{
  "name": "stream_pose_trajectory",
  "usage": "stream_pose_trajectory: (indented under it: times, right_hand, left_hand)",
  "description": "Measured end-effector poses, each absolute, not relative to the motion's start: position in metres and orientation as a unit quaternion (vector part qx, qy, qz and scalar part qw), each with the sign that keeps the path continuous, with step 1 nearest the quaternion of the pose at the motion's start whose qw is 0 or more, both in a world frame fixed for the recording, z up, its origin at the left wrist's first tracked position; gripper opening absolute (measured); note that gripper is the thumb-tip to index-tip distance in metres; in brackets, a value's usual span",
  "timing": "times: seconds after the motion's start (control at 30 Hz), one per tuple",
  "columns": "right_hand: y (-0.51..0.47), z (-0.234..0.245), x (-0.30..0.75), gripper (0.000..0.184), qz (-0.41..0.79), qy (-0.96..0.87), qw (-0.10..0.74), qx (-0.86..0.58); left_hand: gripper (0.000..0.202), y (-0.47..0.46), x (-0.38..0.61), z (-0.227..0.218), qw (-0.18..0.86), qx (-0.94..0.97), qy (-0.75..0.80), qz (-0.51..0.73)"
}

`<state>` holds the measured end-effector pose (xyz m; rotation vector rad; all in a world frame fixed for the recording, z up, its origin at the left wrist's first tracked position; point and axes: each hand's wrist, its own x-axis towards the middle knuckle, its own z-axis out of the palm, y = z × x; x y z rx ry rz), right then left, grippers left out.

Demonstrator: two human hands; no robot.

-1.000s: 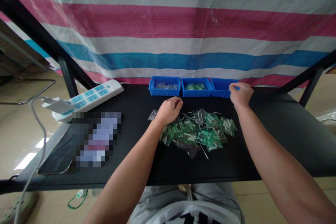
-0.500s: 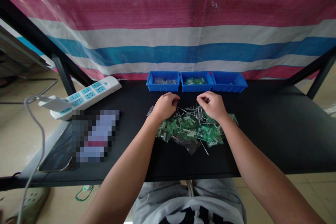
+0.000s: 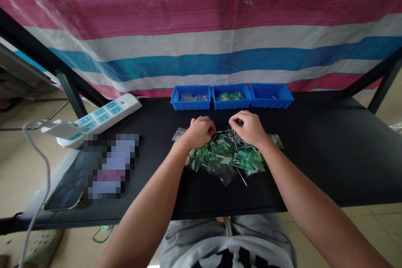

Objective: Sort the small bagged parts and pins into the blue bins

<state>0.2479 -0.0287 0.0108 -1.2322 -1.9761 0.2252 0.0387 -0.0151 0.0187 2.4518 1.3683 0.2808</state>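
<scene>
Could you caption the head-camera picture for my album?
Left hand and right hand at heaped green plastic packets and rivet-like metal pins, before three blue bins on a black table.

Left hand [image 3: 199,131]: back upward, fingers curled inward, tips partly hidden. Right hand [image 3: 248,126]: thumb and index finger bent toward each other, apart from left hand. Left forearm [image 3: 152,190], right forearm [image 3: 303,184]: bare, extended forward, converging.

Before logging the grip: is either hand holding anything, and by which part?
Cannot tell: left hand and right hand both curl near metal rods, any grip indistinct.
</scene>
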Motion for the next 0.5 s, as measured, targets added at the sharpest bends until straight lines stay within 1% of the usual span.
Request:
stream_pose_trajectory:
  times: [0.2,0.27,0.37,0.43,0.5]
  right_hand:
    - [-0.0318,0.0126,0.2442,0.011,0.098,-0.792,0.372,-0.473]
    - [-0.0331,0.0135,0.2425,0.015,0.108,-0.798,0.367,-0.466]
    - [-0.0344,0.0141,0.2406,0.026,0.124,-0.806,0.353,-0.459]
    - [-0.0347,0.0137,0.24,0.03,0.131,-0.815,0.339,-0.452]
    - [-0.0345,0.0127,0.2398,0.029,0.134,-0.824,0.324,-0.446]
  left_hand:
    - [0.018,-0.0168,0.0402,0.0194,0.17,0.849,0.482,0.134]
    - [0.017,-0.019,0.0419,0.0214,0.172,0.848,0.476,0.158]
    - [0.015,-0.0217,0.0447,0.0245,0.173,0.851,0.459,0.188]
    - [0.015,-0.0224,0.046,0.0251,0.176,0.855,0.453,0.181]
    - [0.015,-0.0221,0.0464,0.0241,0.181,0.859,0.452,0.16]
